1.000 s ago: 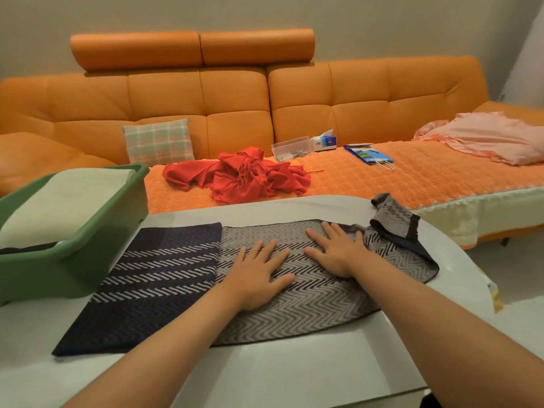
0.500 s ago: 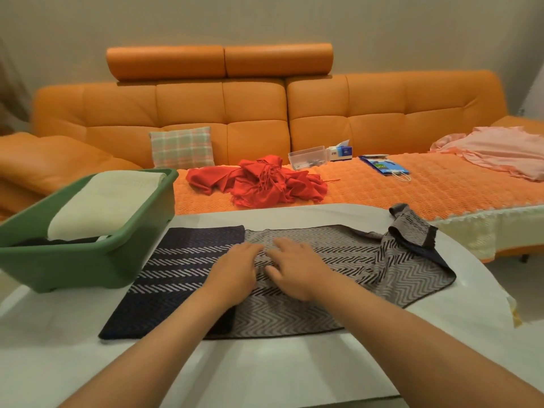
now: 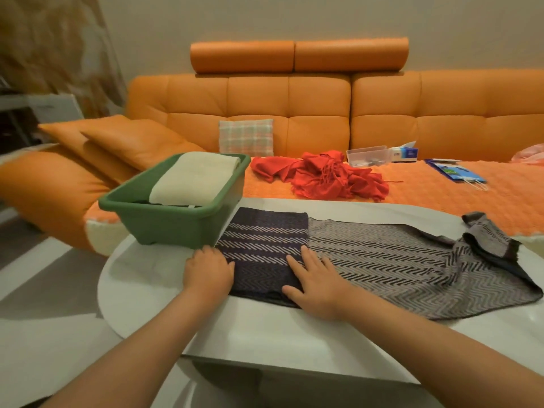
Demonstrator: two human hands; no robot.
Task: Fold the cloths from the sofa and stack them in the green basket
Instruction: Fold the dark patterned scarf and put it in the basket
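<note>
**A:** Where are the hands?

**B:** Both are on the patterned cloth (image 3: 382,260), near the front edge of the table (image 3: 147,275). The right hand (image 3: 316,287) lies flat with its fingers straight and spread, pressing where the dark folded end meets the grey zigzag part. The left hand (image 3: 209,272) is at the left edge of that dark end, with its fingers bent downward.

**A:** Is it pinching the edge?

**B:** I cannot tell. The fingertips are hidden behind the knuckles.

**A:** How does the cloth lie?

**B:** It runs lengthways across the table, the dark end at the left. The grey part spreads toward the right edge, where its far end is rumpled and turned over on itself.

**A:** And the basket?

**B:** The green basket (image 3: 173,225) stands at the table's far left edge, just beside the dark end of the cloth. A folded cream cloth (image 3: 194,178) lies on top inside it, with something dark underneath.

**A:** What is beyond the table?

**B:** The orange sofa (image 3: 382,113). A crumpled red cloth (image 3: 323,178) lies on its seat, with a checked cushion (image 3: 245,136) against the backrest. Further right are a clear box (image 3: 366,154), a tissue box (image 3: 406,151) and a blue bag (image 3: 453,172). A pink cloth (image 3: 530,151) shows at the far right.
</note>
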